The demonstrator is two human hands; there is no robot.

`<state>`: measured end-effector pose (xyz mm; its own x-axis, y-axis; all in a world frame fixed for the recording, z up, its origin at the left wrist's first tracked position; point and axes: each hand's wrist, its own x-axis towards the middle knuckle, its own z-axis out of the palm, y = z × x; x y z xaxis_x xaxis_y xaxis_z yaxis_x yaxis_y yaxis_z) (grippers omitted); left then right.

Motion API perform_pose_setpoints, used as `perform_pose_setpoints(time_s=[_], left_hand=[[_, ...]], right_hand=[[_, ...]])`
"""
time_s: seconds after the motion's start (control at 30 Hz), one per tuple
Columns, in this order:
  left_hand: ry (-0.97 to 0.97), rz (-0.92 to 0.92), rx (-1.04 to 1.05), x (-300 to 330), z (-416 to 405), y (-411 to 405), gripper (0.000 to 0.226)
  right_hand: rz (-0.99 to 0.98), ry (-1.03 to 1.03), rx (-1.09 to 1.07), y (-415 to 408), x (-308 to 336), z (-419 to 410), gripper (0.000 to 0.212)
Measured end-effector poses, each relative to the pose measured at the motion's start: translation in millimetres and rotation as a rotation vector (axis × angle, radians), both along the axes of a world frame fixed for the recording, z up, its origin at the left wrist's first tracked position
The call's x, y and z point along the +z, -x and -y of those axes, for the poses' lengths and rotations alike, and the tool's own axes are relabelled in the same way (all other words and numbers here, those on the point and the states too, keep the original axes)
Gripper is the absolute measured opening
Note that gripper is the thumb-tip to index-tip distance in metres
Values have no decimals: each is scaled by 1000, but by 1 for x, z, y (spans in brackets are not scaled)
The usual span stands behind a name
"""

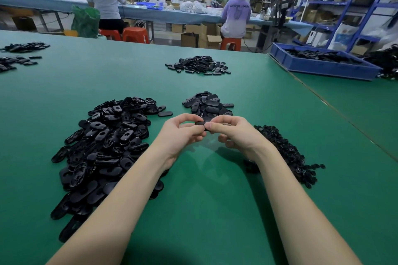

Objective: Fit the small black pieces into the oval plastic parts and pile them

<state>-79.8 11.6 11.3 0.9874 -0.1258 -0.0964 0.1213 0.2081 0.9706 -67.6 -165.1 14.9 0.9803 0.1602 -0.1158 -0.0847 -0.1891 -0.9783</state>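
Note:
One black oval plastic part (pixel 202 125) is held above the green table between both hands. My left hand (pixel 183 133) pinches its left end and my right hand (pixel 232 133) pinches its right end; fingers hide most of it. A large heap of oval parts with holes (pixel 107 146) lies to the left. Just beyond my hands sits a smaller pile of oval parts (pixel 207 103). Small black pieces (pixel 288 153) form a heap to the right, partly behind my right forearm.
Another pile of black parts (pixel 198 65) lies farther back, and more piles (pixel 19 56) sit at the far left. A blue bin (pixel 323 66) with black parts stands on the neighbouring table at right. People sit at a bench behind.

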Motion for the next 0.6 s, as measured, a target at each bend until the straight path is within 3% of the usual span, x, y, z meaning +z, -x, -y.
perform_pose_setpoints(time_s=[0.27, 0.6], left_hand=[[-106, -14, 71, -5, -1, -3, 18], [-254, 8, 137, -14, -4, -7, 15]], right_hand=[[64, 140, -20, -2, 0, -4, 10], [169, 168, -36, -7, -13, -14, 15]])
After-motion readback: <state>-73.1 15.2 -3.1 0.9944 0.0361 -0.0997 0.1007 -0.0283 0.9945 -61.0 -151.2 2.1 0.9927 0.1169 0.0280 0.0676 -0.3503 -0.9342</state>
